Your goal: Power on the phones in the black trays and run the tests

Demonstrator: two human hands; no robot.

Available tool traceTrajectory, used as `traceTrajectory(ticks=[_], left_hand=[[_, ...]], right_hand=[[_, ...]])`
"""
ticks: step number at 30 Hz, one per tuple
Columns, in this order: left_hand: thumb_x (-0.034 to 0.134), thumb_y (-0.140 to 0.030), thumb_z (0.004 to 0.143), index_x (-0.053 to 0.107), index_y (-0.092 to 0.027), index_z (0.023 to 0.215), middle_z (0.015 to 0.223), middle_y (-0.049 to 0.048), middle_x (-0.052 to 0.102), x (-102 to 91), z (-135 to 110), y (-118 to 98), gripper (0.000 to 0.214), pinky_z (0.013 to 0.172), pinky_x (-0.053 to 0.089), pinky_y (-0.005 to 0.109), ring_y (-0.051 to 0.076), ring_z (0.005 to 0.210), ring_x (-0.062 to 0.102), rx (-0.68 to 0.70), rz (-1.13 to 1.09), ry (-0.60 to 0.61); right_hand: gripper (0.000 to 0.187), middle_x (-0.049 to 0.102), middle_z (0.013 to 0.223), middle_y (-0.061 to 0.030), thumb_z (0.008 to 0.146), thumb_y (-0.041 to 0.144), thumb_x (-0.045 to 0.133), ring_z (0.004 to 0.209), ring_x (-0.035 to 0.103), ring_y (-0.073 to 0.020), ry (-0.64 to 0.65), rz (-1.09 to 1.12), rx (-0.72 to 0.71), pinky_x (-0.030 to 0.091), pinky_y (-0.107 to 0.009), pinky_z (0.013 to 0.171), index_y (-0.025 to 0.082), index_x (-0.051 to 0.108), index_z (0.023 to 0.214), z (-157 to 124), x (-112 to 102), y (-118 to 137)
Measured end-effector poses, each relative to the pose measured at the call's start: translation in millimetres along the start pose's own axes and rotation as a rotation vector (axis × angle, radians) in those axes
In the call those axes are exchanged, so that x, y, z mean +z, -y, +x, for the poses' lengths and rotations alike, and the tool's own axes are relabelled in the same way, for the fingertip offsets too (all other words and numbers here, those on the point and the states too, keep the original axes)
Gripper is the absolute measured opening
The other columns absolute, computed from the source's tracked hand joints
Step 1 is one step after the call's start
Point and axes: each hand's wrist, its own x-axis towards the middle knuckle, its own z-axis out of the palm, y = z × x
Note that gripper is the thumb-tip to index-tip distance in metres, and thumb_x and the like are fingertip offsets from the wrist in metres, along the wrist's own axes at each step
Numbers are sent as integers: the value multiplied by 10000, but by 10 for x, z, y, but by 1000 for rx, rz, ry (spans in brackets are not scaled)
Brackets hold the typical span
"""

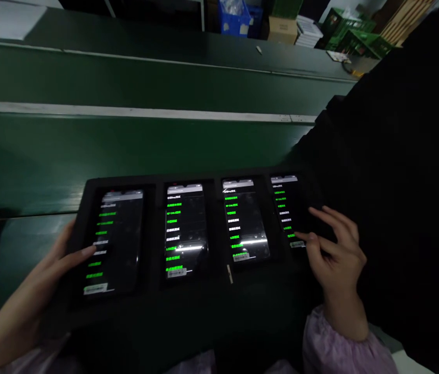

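Observation:
A black tray [152, 249] with several compartments lies before me, one lit smartphone in each. Their dark screens show lists in green and white text. My left hand [58, 262] grips the tray's left side, its thumb reaching over the leftmost phone [120, 249]; the other fingers are mostly hidden. My right hand [336, 249] is over the right end, fingers apart, with the index fingertip at the lower screen of the rightmost phone [286, 208]. Between the hands sit two more phones, a left-middle phone [186, 228] and a right-middle phone [245, 221]. Light streaks reflect off both.
A green work surface [165, 140] runs behind the tray, crossed by a pale strip [134, 111]. Black cloth [406, 171] hangs along the right. Farther back are a blue bin [235, 21], a cardboard box [282, 30] and green crates [363, 44]. White paper [5, 18] lies far left.

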Motion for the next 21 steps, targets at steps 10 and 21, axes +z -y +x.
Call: traceTrajectory(ticks=[10, 21], left_hand=[[951, -435, 596, 530, -434, 1547, 1214, -53, 800, -16, -11, -148, 1040, 628, 665, 244, 257, 902, 803, -44, -94, 73], [886, -420, 694, 503, -400, 1564, 1426, -35, 712, -94, -3, -97, 950, 810, 648, 216, 244, 1137, 754, -24, -269, 180]], right_hand=[[222, 685, 1362, -89, 1043, 132, 579, 1469, 493, -278, 176, 157, -58, 512, -441, 1111, 204, 789, 1021, 35, 224, 623], [296, 537, 1570, -66, 1109, 240, 479, 1615, 256, -277, 414, 232, -163, 472, -458, 1167, 257, 762, 1193, 124, 471, 1221]])
